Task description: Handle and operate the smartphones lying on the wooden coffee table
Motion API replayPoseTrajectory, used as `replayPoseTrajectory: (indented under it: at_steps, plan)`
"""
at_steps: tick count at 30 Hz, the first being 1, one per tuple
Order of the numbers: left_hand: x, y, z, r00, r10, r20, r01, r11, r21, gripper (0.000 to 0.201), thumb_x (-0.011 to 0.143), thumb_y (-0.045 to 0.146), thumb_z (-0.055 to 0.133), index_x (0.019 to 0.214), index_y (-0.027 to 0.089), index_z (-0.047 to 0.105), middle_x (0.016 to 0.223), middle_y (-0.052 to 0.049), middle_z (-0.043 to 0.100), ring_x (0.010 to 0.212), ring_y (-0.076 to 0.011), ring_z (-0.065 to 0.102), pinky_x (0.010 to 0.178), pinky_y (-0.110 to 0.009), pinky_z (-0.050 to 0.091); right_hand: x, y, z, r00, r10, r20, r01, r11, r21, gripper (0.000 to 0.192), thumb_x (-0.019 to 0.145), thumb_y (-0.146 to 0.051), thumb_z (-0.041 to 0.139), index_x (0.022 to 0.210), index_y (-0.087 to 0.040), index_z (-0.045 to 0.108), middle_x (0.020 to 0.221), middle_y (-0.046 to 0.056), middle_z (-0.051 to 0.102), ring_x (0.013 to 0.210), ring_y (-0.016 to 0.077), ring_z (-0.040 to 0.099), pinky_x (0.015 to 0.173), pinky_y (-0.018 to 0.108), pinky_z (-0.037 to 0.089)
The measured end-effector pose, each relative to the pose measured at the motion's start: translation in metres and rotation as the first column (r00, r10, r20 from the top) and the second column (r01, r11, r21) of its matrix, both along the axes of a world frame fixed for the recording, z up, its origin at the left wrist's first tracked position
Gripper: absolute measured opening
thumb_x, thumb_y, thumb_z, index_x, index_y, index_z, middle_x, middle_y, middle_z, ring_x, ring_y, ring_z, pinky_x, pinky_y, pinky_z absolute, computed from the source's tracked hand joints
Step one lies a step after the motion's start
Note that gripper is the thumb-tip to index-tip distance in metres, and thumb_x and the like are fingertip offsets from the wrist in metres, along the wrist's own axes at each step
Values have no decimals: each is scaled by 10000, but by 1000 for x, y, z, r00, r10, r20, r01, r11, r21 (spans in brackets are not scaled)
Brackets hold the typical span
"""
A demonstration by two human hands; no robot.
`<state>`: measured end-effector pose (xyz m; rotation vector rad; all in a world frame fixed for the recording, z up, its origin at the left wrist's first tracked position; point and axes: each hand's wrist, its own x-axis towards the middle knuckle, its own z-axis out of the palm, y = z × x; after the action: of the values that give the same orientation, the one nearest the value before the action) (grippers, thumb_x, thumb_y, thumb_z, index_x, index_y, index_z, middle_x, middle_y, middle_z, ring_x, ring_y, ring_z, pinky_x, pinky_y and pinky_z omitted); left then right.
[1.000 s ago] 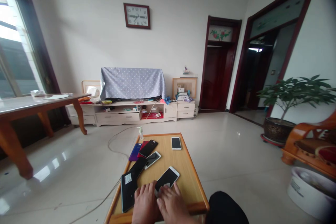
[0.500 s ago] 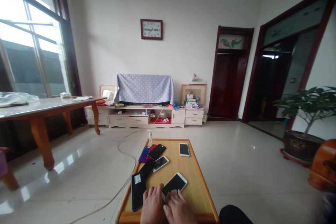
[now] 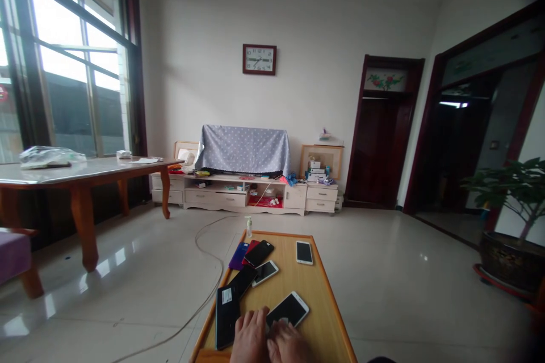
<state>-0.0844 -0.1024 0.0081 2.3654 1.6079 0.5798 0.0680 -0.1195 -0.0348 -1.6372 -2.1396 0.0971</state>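
1. Wooden and low, the table (image 3: 323, 317) is seen from above at the bottom of the view, with several phones laid across it.
2. Both hands are rested at the table's near end, side by side and touching each other; only their backs and fingers are shown.
3. The left hand (image 3: 250, 339) is laid flat with its fingers spread loosely, and nothing is gripped in it.
4. The right hand (image 3: 286, 343) is likewise laid open, its fingertips placed on the near edge of a white-framed phone (image 3: 288, 311).
5. That white-framed phone is lain screen-up and at a slant, just ahead of both hands, with its near corner covered by the fingers.
6. A black phone with a white sticker (image 3: 226, 316) is set just to the left of the left hand, close beside it; whether the two are touching cannot be told.
7. Further up the table, another dark phone (image 3: 242, 281) and a white one (image 3: 264, 272) are placed near the left edge.
8. Beyond these, a purple phone (image 3: 238, 255), a red one and a black one (image 3: 259, 253) are overlapped in a small pile.
9. A single white phone (image 3: 304, 252) is left apart near the far right side, well away from the hands.
10. A small clear bottle (image 3: 248, 227) is stood upright at the far left corner.
11. A pale cable (image 3: 204, 272) is trailed over the tiled floor to the left of the table.
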Motion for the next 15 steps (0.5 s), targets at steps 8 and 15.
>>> replayPoseTrajectory:
  at_steps: [8, 15]
  plan:
    - [-3, -1, 6, 999, -43, 33, 45, 998, -38, 653, 659, 460, 668, 1283, 276, 602, 1272, -49, 681, 1229, -276, 539, 1060, -387, 304, 44, 2, 35, 989, -150, 0, 148, 975, -163, 585, 1073, -433, 204, 1341, -209, 673, 1464, 96, 588, 1417, 294, 486, 1223, 524, 305]
    - [-2, 1, 1, 996, 87, -31, -90, 990, -110, 763, 643, 465, 661, 1365, 235, 576, 1358, -85, 629, 1301, -304, 498, 1103, -407, 274, 53, 13, 26, 988, -151, 30, 154, 964, -215, 585, 1063, -453, 201, 1372, -241, 650, 1496, 77, 558, 1442, 294, 452, 1219, 541, 304]
